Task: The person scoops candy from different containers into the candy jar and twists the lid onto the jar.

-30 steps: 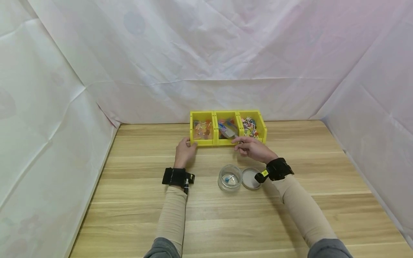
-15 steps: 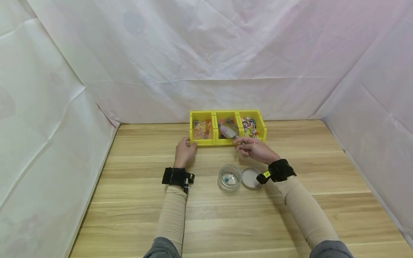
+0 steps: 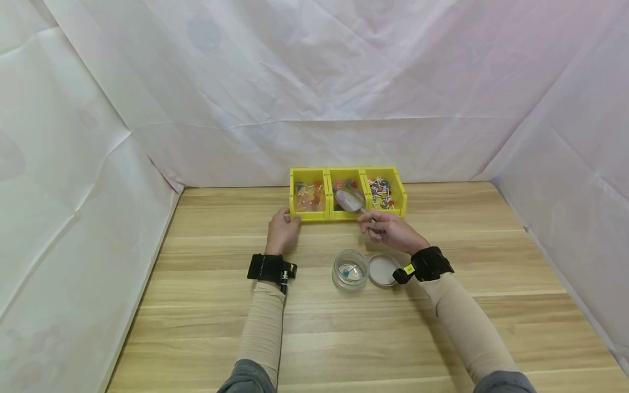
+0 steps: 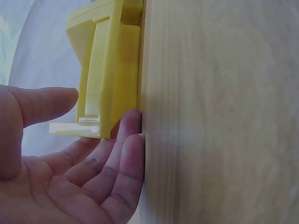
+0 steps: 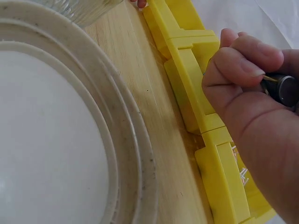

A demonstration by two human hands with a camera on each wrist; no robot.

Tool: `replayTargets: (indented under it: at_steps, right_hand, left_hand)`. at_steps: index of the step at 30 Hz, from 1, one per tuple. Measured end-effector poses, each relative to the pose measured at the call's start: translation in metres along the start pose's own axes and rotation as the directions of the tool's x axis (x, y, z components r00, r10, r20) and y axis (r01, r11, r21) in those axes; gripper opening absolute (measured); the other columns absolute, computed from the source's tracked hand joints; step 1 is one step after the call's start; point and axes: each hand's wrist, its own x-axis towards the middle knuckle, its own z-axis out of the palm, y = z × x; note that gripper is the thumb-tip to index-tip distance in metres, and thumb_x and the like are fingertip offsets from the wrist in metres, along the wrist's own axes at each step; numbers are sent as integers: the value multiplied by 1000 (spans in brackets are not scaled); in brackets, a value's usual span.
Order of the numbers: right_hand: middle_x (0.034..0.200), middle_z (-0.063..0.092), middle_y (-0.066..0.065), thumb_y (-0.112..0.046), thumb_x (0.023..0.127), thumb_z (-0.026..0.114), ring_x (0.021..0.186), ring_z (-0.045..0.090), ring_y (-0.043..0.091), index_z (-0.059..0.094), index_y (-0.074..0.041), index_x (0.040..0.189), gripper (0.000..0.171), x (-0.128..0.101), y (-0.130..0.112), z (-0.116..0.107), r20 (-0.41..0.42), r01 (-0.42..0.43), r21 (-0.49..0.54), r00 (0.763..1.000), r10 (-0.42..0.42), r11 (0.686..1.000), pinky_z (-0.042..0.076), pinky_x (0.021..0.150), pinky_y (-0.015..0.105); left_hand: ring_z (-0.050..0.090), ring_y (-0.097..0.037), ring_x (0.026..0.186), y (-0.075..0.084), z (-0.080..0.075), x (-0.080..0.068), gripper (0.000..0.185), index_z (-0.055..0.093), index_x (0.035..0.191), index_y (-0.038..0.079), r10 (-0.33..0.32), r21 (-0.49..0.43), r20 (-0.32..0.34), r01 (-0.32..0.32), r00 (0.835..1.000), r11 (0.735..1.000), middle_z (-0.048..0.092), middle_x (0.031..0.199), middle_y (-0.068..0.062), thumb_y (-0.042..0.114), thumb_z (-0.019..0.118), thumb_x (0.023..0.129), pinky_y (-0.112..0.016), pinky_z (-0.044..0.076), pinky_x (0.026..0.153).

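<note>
Yellow bins [image 3: 348, 194], three joined in a row, are sitting at the far edge of the wooden table [image 3: 196, 305]. Left hand [image 3: 282, 232] is resting relaxed, fingers touching the left bin's front corner. Right hand [image 3: 390, 229] is pinching the handle of a metal scoop [image 3: 350, 200], whose bowl is lying in the middle bin. Glass jar [image 3: 350, 271] and lid [image 3: 383, 270] are standing just beside each other, near the right wrist.
</note>
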Motion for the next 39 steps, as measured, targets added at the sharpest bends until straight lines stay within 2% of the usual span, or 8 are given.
replayTargets:
  at_steps: [5, 10, 17, 25, 32, 39]
  right_hand:
    - [98, 54, 12, -2, 104, 37, 67, 43, 12, 55, 0, 124, 27, -1, 4, 1, 5, 13, 21, 1000, -14, 1000, 34, 63, 26]
    - [99, 55, 9, -3, 105, 38, 68, 43, 11, 52, 4, 127, 27, -2, 8, 2, 6, 23, 15, 1000, -23, 1000, 34, 63, 26]
    - [99, 55, 9, -7, 105, 40, 68, 43, 10, 50, 5, 130, 29, -5, 9, 7, -25, -10, 9, 1000, 11, 1000, 36, 62, 23]
    - [98, 57, 8, -7, 105, 43, 68, 44, 10, 57, -5, 123, 24, -7, 13, 9, -23, 14, 36, 1000, -14, 999, 37, 62, 22]
    - [97, 59, 8, -6, 104, 42, 68, 44, 10, 47, 9, 133, 32, -10, 14, 11, -30, 13, 90, 999, -10, 996, 39, 61, 20]
    - [98, 59, 9, -4, 104, 41, 67, 45, 9, 41, 15, 134, 35, -15, 17, 10, -24, 24, 94, 999, -22, 995, 40, 60, 19]
  left_hand:
    - [62, -28, 102, 0, -1, 0, 48, 51, 140, 7, -8, -3, 0, 8, 1000, 1000, 65, 116, -15, 30, 58, 98, -39, 50, 84]
    - [63, -28, 103, -1, -3, 0, 48, 51, 139, 7, -6, 1, -5, 6, 1000, 1000, 66, 117, -15, 30, 59, 98, -39, 50, 85]
    - [61, -27, 100, -1, -6, -1, 46, 53, 137, 7, -4, 13, -14, 4, 1000, 1000, 66, 114, -14, 31, 59, 98, -37, 48, 81]
    - [62, -28, 103, -2, -8, -2, 47, 52, 138, 7, 1, 14, -11, -1, 1000, 1000, 66, 116, -15, 30, 59, 98, -39, 49, 84]
    - [62, -30, 104, -3, -8, -3, 46, 52, 138, 7, 12, 32, -14, -11, 1000, 999, 65, 117, -17, 29, 58, 98, -42, 50, 86]
    - [62, -32, 108, -3, -9, -4, 45, 53, 137, 7, 11, 41, -17, -10, 1000, 999, 65, 120, -18, 30, 58, 99, -44, 50, 91]
